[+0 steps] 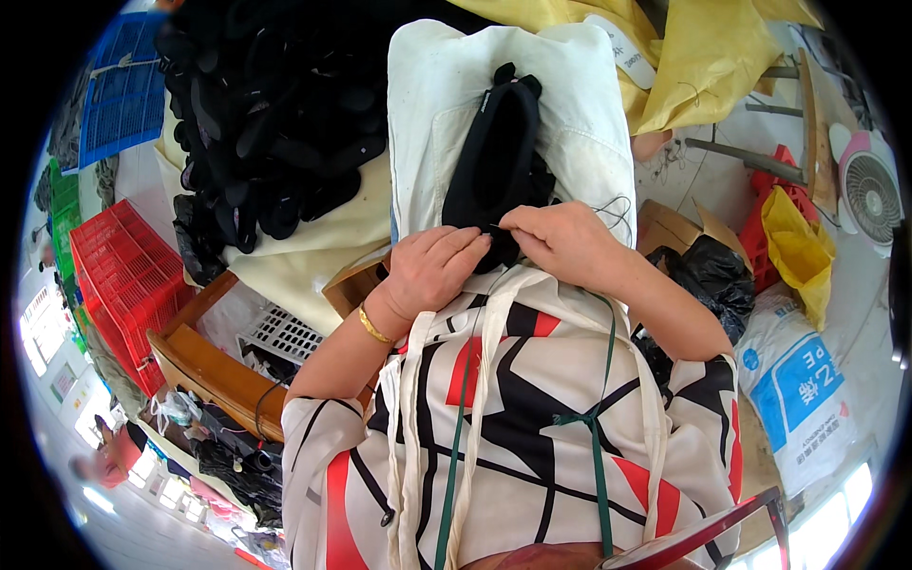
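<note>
A black cloth shoe (491, 152) lies lengthwise on the white cloth (589, 104) over my lap, its opening facing up. Two small black tabs stick out at its far end. My left hand (439, 268) is closed on the shoe's near end, fingers pressed together. Just right of it, my right hand (560, 243) makes a pinch at the same edge. Whatever sits between those fingertips is too small to make out. A thin dark thread (616, 211) curls over the white cloth beside my right hand.
A large heap of black shoes (275, 114) fills the far left. Below it stand a red crate (128, 285) and a wooden drawer (214, 370). On the right are a black plastic bag (708, 285), a white-and-blue sack (793, 389) and a fan (869, 185). Yellow sheeting (708, 62) hangs at the far right.
</note>
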Demonstrator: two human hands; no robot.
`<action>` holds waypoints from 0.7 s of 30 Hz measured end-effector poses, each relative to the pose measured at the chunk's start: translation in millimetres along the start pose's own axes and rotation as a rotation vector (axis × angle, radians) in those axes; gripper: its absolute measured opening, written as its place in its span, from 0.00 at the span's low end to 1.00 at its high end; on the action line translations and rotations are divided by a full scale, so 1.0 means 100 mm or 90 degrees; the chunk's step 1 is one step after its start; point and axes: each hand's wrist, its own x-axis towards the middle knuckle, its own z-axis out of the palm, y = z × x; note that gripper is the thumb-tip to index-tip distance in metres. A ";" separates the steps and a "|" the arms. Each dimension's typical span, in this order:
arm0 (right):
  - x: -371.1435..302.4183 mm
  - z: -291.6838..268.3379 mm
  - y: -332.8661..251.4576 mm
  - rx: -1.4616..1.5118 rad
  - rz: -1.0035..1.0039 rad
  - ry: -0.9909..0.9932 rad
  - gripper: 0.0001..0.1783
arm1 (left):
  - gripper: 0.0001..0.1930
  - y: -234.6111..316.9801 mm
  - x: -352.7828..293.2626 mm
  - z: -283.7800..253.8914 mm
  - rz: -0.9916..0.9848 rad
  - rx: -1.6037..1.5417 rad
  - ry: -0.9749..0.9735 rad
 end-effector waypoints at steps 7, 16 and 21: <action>0.06 0.10 0.07 0.043 0.022 -0.026 0.08 | 0.14 0.01 -0.09 0.09 -0.028 -0.018 0.016; 0.32 0.08 -0.10 0.163 0.081 -0.073 0.07 | 0.16 0.08 -0.01 0.03 -0.014 0.008 -0.020; 0.43 -0.15 -0.15 -0.106 -0.046 0.019 0.07 | 0.17 0.08 0.03 -0.04 0.017 0.038 -0.022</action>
